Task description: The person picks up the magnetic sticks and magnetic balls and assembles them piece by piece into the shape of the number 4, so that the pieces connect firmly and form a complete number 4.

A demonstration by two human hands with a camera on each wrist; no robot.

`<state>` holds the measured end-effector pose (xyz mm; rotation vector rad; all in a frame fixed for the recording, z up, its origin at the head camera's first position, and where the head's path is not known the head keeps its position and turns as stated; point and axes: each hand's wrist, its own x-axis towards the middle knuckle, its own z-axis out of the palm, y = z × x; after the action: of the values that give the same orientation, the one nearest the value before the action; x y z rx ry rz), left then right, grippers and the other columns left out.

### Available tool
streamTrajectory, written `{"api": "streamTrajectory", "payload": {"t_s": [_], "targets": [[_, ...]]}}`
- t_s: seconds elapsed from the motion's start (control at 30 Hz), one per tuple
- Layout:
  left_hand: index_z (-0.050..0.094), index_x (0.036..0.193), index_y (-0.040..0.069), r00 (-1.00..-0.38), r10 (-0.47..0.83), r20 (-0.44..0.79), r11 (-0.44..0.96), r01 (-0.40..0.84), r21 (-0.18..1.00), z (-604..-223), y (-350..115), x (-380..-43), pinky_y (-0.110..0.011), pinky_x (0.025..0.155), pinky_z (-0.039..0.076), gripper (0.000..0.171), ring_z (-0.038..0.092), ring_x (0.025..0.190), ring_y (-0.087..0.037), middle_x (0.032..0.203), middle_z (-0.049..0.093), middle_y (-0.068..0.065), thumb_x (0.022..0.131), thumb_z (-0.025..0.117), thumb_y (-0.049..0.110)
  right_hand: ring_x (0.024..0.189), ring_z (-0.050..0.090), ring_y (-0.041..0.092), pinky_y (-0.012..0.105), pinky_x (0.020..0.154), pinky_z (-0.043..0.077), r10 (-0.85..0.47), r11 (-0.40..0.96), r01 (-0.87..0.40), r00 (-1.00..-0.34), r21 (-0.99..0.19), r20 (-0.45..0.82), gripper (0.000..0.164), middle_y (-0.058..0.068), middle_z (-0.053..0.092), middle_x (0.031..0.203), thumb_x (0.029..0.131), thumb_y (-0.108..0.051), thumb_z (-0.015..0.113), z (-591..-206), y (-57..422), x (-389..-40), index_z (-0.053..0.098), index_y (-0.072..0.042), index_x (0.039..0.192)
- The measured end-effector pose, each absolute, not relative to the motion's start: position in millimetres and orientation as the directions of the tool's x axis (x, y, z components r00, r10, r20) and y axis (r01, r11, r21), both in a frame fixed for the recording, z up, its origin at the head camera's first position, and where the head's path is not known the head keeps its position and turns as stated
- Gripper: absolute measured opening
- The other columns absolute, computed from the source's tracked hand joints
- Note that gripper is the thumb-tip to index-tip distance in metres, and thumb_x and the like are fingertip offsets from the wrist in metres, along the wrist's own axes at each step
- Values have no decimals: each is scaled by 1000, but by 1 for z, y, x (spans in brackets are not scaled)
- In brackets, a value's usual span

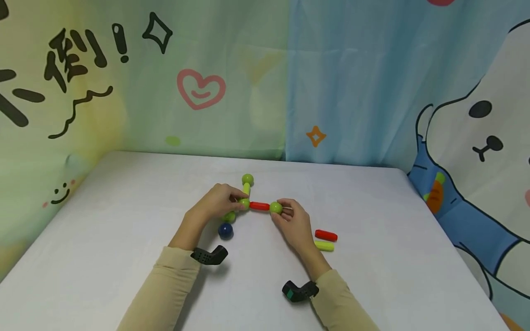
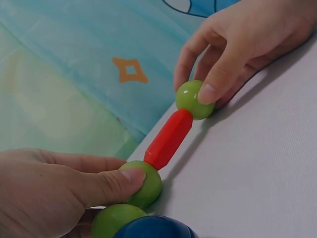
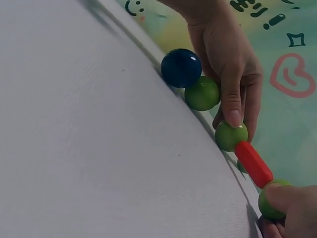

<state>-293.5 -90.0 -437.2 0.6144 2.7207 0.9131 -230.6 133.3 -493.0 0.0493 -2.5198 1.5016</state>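
Note:
A red rod (image 1: 259,206) bridges two green balls, touching both at its ends. My left hand (image 1: 220,202) pinches the green ball (image 2: 145,187) at the rod's left end between thumb and fingers. At the other end, my right hand (image 1: 295,225) grips the right green ball (image 1: 275,208). A yellow-green rod (image 1: 246,188) runs from the left-held ball up to a far green ball (image 1: 247,179). Close under my left hand lie another green ball (image 3: 202,93) and a dark blue ball (image 1: 225,231), which appear to touch in the right wrist view.
To the right of my right hand, a loose red rod (image 1: 326,235) lies beside a yellow-green rod (image 1: 325,246), partly hidden by the forearm. All this is on a white-covered table (image 1: 103,230). A printed curtain (image 1: 232,124) hangs behind its back edge.

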Motion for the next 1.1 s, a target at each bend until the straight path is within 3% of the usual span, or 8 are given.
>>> {"api": "streamTrajectory", "payload": {"t_s": [0.3,0.7,1.1], "targets": [[71,114,18,-885,460,-74,726,328,604,-439,-90,-291,-27,77,48,34,58,85,-9,105,72,2,82,75,29,108,64,18,19,88,49,85,503,-189,-960,-843,265,36,8,62,119,84,-9,71,-499,132,-227,61,-6,119],[71,114,17,-884,462,-74,716,322,619,-434,-91,-294,-29,81,50,34,61,89,-9,103,72,2,81,76,26,106,64,21,24,89,50,66,521,-234,-948,-821,312,41,13,61,115,85,-7,70,-493,135,-231,61,-2,124],[71,113,19,-884,459,-85,712,309,630,-438,-92,-297,-31,84,49,34,60,92,-10,106,72,3,81,76,28,114,60,21,22,91,48,85,525,-175,-963,-833,256,48,9,59,125,88,-15,68,-494,133,-230,53,-6,133]]}}
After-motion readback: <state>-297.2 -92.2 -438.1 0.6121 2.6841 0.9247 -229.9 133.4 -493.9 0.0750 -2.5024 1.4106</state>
